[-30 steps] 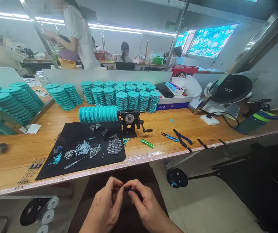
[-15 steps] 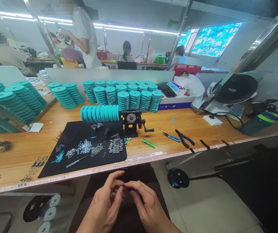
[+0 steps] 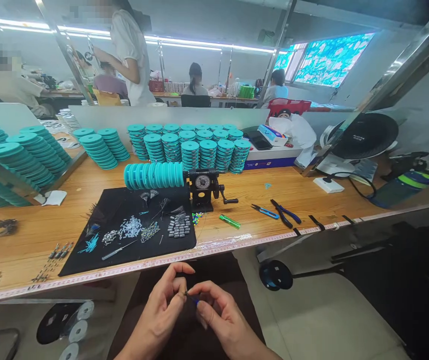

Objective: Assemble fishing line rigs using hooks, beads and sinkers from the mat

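My left hand (image 3: 161,311) is in front of the table edge, over my dark lap. Its thumb and index finger pinch a tiny dark piece (image 3: 185,294), too small to name. Close beside it, my right hand (image 3: 225,316) is closed on a slim dark-blue item (image 3: 195,301), mostly hidden by the fingers. The fingertips of both hands nearly meet at the tiny piece. Past them, a black mat (image 3: 124,255) on the table holds small metal sleeves (image 3: 179,227), clear beads (image 3: 131,227), blue tubing pieces (image 3: 91,243) and a thin metal tool (image 3: 119,249).
A hand-cranked winder (image 3: 202,187) carries a row of teal spools (image 3: 153,175). Stacked teal spools (image 3: 190,155) stand behind. Pliers (image 3: 285,213), blue snips (image 3: 265,211) and a green lighter (image 3: 230,221) lie at right. Other people work in the background.
My left thumb has closed up against its index finger at the tiny piece. The right fingers have shifted on the blue item, which now points toward the left fingertips.
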Demonstrator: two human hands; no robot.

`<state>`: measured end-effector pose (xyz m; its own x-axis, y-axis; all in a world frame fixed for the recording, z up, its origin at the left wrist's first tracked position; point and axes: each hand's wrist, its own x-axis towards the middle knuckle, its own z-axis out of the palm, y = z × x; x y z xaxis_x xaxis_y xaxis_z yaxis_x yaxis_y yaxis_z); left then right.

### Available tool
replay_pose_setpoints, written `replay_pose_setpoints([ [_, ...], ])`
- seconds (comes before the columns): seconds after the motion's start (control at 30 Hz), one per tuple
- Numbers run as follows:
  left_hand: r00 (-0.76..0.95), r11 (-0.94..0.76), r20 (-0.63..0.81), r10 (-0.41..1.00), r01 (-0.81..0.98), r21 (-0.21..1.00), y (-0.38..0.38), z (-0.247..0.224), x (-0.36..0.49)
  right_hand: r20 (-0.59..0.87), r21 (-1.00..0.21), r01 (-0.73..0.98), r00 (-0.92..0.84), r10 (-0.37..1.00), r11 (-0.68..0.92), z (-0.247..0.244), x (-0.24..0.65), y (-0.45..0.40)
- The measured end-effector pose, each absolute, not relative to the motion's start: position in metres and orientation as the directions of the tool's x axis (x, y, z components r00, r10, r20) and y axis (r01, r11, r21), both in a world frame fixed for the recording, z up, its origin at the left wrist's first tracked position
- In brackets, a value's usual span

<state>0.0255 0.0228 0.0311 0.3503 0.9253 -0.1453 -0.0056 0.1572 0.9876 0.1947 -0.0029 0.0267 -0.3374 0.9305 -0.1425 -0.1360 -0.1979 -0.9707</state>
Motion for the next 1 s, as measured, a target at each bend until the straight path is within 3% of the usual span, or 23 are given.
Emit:
replay_pose_setpoints([
  [0.23,0.357,0.113,-0.061,0.932,-0.124,0.986,0.018,0.026,0.028,-0.139,-0.862,-0.392,-0.426,0.894,-0.321,0.019,0.195,-0.003],
  [0.57,0.333,0.125,-0.038,0.942,-0.243,0.962,0.008,0.032,0.035,-0.158,-0.489,-0.570,-0.686,0.710,-0.660,0.008,0.197,-0.011],
  [0.83,0.215,0.082,-0.069,0.974,-0.052,0.995,-0.001,0.038,0.047,-0.127,-0.372,-0.639,-0.683,0.719,-0.673,0.011,0.191,-0.013],
  [1.0,0.092,0.003,-0.012,0.996,0.098,0.995,-0.013,0.028,0.056,-0.158,-0.337,-0.697,-0.622,0.767,-0.634,0.003,0.186,-0.017],
])
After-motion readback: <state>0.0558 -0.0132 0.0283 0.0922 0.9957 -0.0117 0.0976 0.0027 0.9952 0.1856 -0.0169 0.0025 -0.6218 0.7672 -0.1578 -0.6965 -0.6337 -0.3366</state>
